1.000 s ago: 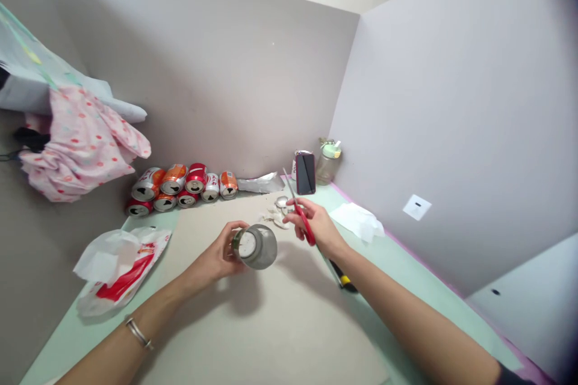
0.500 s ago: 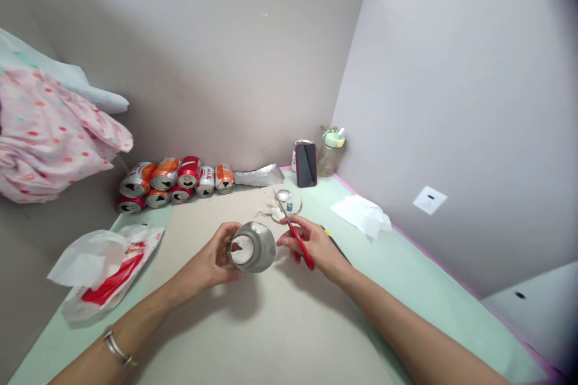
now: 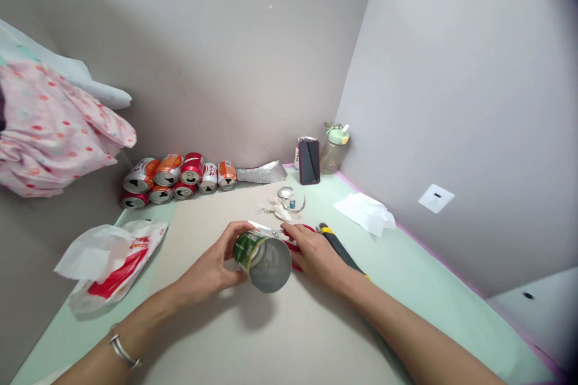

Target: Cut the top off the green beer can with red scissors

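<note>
My left hand [image 3: 212, 267] grips a green drink can [image 3: 264, 258] with its top cut away; the open end faces me and the grey inside shows. My right hand [image 3: 316, 252] is closed round red-handled scissors [image 3: 289, 234], whose blades lie across the can's far side. Both hands hover just above a beige board [image 3: 271, 337] on the pale green desk [image 3: 406, 277].
Several empty red and orange cans [image 3: 178, 175] are stacked by the back wall next to a foil wrapper [image 3: 262, 173]. Metal scraps and a cut-off can top [image 3: 285, 201], a phone [image 3: 309, 161], a bottle [image 3: 335, 149], a tissue [image 3: 365, 213], a black-and-yellow knife [image 3: 338, 246], a plastic bag [image 3: 111, 258].
The left hand has turned the can so its cut open end faces me. The right hand has swung the scissors down from upright to lie against the can.
</note>
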`<state>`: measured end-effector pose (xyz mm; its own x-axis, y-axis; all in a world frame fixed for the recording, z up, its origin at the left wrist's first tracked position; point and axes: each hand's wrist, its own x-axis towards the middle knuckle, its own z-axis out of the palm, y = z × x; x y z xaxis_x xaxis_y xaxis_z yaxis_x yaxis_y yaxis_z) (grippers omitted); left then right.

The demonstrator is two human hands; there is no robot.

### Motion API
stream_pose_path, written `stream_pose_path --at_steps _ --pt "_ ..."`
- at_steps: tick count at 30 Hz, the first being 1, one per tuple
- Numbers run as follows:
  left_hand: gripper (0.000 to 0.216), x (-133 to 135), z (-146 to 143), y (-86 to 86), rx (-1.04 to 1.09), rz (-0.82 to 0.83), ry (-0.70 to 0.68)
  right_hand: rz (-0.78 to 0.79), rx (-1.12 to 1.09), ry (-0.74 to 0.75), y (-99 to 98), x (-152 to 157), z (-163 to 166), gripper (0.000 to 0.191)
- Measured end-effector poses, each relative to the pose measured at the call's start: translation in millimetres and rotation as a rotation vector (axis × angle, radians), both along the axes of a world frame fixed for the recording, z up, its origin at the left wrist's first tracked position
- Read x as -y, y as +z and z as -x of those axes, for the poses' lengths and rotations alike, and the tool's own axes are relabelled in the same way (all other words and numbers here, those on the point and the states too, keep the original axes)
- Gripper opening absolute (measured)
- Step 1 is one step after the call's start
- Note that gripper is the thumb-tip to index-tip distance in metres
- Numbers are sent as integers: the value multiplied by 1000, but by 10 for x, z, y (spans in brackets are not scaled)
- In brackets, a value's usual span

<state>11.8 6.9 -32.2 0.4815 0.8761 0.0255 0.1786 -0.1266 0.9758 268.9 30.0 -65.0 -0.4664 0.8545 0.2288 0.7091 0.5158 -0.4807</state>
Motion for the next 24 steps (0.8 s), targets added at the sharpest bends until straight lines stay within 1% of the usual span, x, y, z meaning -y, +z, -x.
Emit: stream_pose_path --at_steps 3,7,11,13,15,17,20,24 --pt "65 0 -6 -3 -21 -39 0 -43 75 -2 -44 -8 4 42" --pt "64 -17 4 -26 -16 -30 15 -77 152 3 -20 9 20 33" --pt "58 -43 18 -59 -15 32 31 -105 222 10 46 50 57 23" --pt "59 -61 15 -77 21 83 23 -113 251 11 72 68 72 17" --pt "61 -74 5 -86 69 144 17 -119 273 16 93 81 82 16" --pt "58 -73 -9 -78 102 180 6 -123 289 20 110 89 88 16" --pt "52 -51 -23 -36 110 182 2 -128 305 18 127 93 93 12" --pt "60 -32 -20 17 104 183 16 -130 312 20 129 93 95 11"
